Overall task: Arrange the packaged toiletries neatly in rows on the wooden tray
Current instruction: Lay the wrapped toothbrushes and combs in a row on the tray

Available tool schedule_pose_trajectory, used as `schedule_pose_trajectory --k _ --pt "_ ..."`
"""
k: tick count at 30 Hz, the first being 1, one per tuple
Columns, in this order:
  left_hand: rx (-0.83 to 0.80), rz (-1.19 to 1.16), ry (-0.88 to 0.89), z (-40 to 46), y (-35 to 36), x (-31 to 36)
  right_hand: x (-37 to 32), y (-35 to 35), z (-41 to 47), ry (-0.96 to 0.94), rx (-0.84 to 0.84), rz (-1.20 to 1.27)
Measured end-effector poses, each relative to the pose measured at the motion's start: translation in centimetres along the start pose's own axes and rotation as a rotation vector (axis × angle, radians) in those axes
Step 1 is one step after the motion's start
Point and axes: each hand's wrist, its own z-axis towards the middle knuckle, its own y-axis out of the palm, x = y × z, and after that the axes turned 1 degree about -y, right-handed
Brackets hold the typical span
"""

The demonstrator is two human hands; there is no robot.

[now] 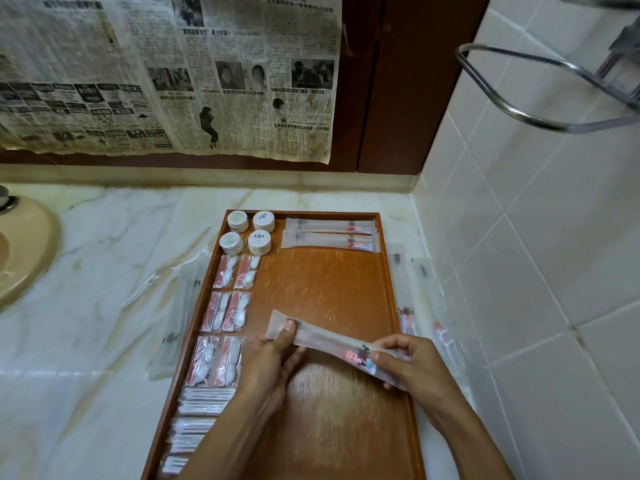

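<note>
Both hands hold one long packet above the tray; left hand pinches its far-left end, right hand its near-right end; two laid packets lie farther back, apparently crosswise.

Brown wooden tray: centre and right open. Left column blocked by white round soaps and red-white sachets; two frosted toothbrush packets across the far end. White tiled wall crowds the right edge.
</note>
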Motion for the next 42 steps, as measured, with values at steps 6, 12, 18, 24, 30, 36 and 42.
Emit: schedule_pose_trajectory --k 6,12,18,24,30,36,42 --pt "-0.043 0.055 -0.006 0.1 -0.2 0.4 -0.1 -0.3 0.4 0.007 0.079 0.036" --pt "-0.171 0.284 0.071 -0.1 -0.6 1.9 -0.5 -1.2 1.4 -0.022 0.144 0.013" --pt "-0.185 0.341 0.075 0.7 -0.5 3.9 0.0 -1.1 1.3 0.037 0.145 0.232" --pt "-0.202 0.328 0.039 1.6 -1.4 4.9 -0.6 -0.3 1.5 0.091 0.150 0.411" --pt "-0.118 0.335 0.127 2.2 -1.5 5.0 -1.4 0.6 1.8 0.087 0.122 0.406" --pt "-0.091 0.294 0.130 2.0 -1.6 4.8 -1.3 1.4 2.0 0.060 0.142 0.496" --pt "-0.177 0.245 0.090 1.1 -1.1 4.0 -1.7 4.6 2.5 0.040 0.135 1.002"
